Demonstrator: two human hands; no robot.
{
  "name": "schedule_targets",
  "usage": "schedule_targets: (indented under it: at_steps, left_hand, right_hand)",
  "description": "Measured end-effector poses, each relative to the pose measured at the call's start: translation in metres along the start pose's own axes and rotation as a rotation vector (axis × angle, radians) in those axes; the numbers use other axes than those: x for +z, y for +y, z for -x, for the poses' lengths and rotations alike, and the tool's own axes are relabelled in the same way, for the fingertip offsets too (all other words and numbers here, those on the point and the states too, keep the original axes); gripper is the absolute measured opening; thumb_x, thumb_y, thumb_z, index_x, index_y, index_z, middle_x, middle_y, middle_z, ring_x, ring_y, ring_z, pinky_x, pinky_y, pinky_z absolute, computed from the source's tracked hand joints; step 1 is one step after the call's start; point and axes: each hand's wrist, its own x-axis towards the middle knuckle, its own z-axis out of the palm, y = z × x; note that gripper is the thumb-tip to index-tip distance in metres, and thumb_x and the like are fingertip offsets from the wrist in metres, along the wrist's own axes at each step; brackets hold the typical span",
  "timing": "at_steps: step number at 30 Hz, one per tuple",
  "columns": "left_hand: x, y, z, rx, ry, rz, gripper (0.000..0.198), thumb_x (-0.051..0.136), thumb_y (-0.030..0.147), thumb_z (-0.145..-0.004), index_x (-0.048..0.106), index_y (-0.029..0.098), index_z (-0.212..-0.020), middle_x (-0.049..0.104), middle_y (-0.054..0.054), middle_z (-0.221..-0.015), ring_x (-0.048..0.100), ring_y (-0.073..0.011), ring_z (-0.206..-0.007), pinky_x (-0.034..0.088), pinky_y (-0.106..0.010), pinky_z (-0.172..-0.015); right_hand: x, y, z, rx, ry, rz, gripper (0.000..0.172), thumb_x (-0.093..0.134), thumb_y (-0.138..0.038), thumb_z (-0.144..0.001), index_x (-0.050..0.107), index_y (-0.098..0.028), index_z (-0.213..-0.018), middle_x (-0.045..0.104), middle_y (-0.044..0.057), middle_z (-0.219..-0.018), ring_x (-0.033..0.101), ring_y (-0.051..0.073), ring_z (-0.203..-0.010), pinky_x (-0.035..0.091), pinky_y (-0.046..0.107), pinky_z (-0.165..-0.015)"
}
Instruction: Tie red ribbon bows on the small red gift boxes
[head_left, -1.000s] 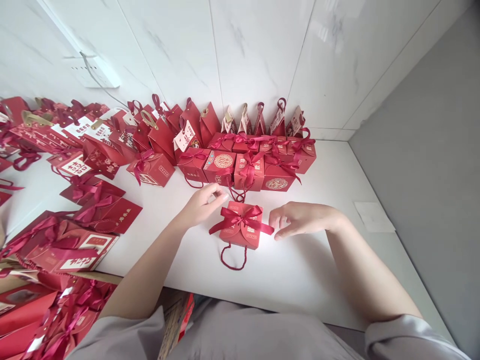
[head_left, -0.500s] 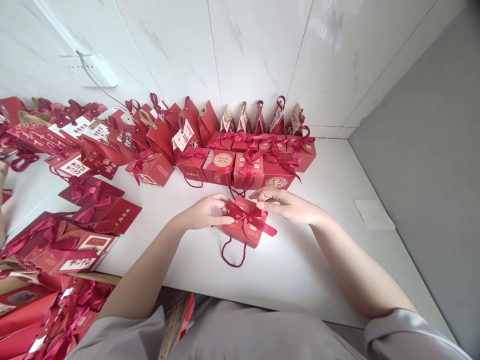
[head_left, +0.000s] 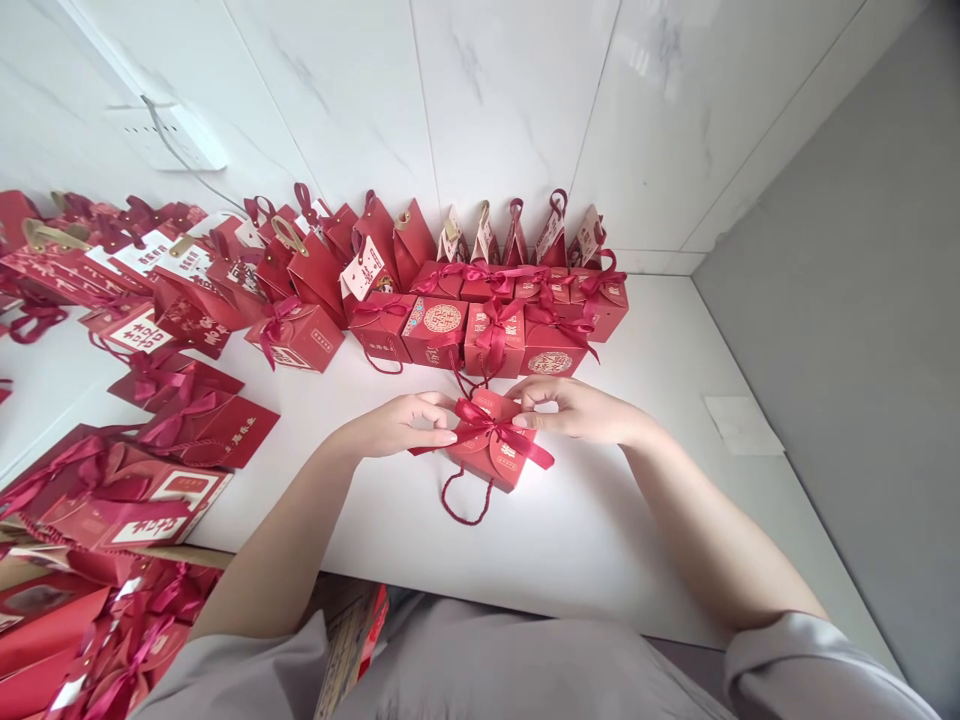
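Observation:
A red gift box (head_left: 491, 467) with a twisted cord handle lies on the white table in front of me. Across its top runs a dark pink satin ribbon (head_left: 493, 428) tied in a bow. At the box's left side, my left hand (head_left: 409, 425) pinches the bow's left part between thumb and fingers. My right hand (head_left: 566, 408) pinches the ribbon's right loop near the box's upper right corner. Just behind the box stands a row of similar ribboned red boxes (head_left: 495, 340).
Along the tiled wall stand several red bags and pointed boxes (head_left: 319, 270). More ribboned boxes (head_left: 135, 490) lie on the left, above a carton of red packages (head_left: 90, 630). A white paper square (head_left: 742, 425) lies at the right. A wall socket (head_left: 169, 138) has a cable in it.
My left hand has drawn slightly left, and the bow's left part now stretches out towards it. My right fingers have closed onto the right loop. The view has shifted a little.

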Motion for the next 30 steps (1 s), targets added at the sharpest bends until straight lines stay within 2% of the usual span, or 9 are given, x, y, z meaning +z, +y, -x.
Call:
schedule_targets:
  at_steps: [3,7,10,14,18,22,26,28,30]
  left_hand:
    - [-0.001,-0.001,0.0,-0.03,-0.025,-0.014,0.039,0.06,0.05,-0.086,0.062,0.016,-0.066,0.059,-0.005,-0.116,0.06,-0.0206,-0.097,0.047,-0.029,-0.081]
    - [-0.004,-0.001,0.002,-0.047,-0.082,-0.046,0.038,0.066,0.049,-0.082,0.061,0.017,-0.063,0.06,-0.005,-0.119,0.061,-0.0229,-0.104,0.047,-0.027,-0.08]
    - [-0.007,-0.011,0.004,-0.053,-0.185,-0.124,0.03,0.075,0.048,-0.075,0.069,0.021,-0.085,0.065,-0.004,-0.116,0.062,-0.0239,-0.106,0.048,-0.029,-0.087]
    - [-0.001,-0.031,-0.001,-0.073,-0.101,-0.138,0.082,0.085,0.046,-0.062,0.052,0.025,-0.134,0.064,-0.009,-0.124,0.061,-0.0297,-0.113,0.049,-0.037,-0.092]
    - [0.012,-0.045,-0.015,0.108,-0.003,-0.177,0.112,0.091,0.041,-0.05,0.038,0.026,-0.148,0.045,-0.014,-0.149,0.044,-0.0393,-0.136,0.04,-0.049,-0.109]
    - [0.028,-0.051,-0.028,0.304,-0.026,-0.061,0.109,0.089,0.039,-0.055,0.036,0.025,-0.149,0.045,-0.016,-0.15,0.043,-0.0402,-0.138,0.038,-0.053,-0.111]
    - [0.037,-0.061,-0.038,0.359,-0.009,0.078,0.098,0.088,0.034,-0.061,0.04,0.019,-0.145,0.054,-0.019,-0.142,0.049,-0.0385,-0.133,0.042,-0.051,-0.108]
    - [0.04,-0.065,-0.043,0.361,-0.039,0.121,0.097,0.088,0.032,-0.061,0.04,0.018,-0.144,0.056,-0.019,-0.139,0.05,-0.0381,-0.133,0.043,-0.05,-0.107]
    - [0.044,-0.067,-0.046,0.372,-0.04,0.144,0.098,0.089,0.03,-0.059,0.04,0.018,-0.144,0.056,-0.019,-0.14,0.05,-0.0382,-0.133,0.043,-0.05,-0.107]
  right_hand:
    - [0.001,0.0,0.0,-0.02,-0.015,-0.006,0.03,0.061,-0.049,-0.088,0.063,-0.022,-0.074,0.069,0.004,-0.096,0.061,0.023,-0.091,0.048,0.038,-0.082]
    - [0.002,0.003,0.0,-0.004,0.018,-0.034,0.017,0.057,-0.037,-0.09,0.062,-0.023,-0.083,0.069,0.003,-0.103,0.063,0.022,-0.092,0.05,0.037,-0.084]
    - [-0.002,0.009,0.003,0.03,0.155,-0.042,0.014,0.053,-0.029,-0.092,0.061,-0.025,-0.103,0.067,0.004,-0.112,0.064,0.021,-0.098,0.05,0.038,-0.087]
    - [-0.012,0.012,0.01,0.024,0.228,-0.013,0.018,0.05,-0.027,-0.095,0.059,-0.026,-0.11,0.066,0.005,-0.115,0.063,0.023,-0.105,0.05,0.041,-0.09]
    - [-0.02,0.006,0.019,-0.011,0.219,-0.019,0.019,0.05,-0.034,-0.097,0.06,-0.026,-0.111,0.066,0.005,-0.117,0.062,0.024,-0.108,0.049,0.043,-0.095]
    - [-0.017,0.006,0.026,-0.028,0.247,-0.065,0.02,0.049,-0.031,-0.096,0.057,-0.026,-0.113,0.064,0.006,-0.119,0.06,0.024,-0.113,0.048,0.044,-0.096]
    - [-0.001,0.034,0.038,0.052,0.244,-0.135,0.024,0.048,-0.018,-0.089,0.055,-0.023,-0.111,0.064,0.009,-0.115,0.064,0.024,-0.108,0.049,0.047,-0.097]
    - [0.014,0.052,0.048,0.121,0.225,-0.107,0.039,0.058,-0.02,-0.084,0.053,-0.024,-0.123,0.059,0.011,-0.128,0.058,0.027,-0.118,0.048,0.05,-0.1]
    - [0.033,0.066,0.057,0.128,0.121,-0.139,0.073,0.072,-0.027,-0.079,0.038,-0.028,-0.144,0.05,0.013,-0.142,0.053,0.03,-0.128,0.046,0.051,-0.105]
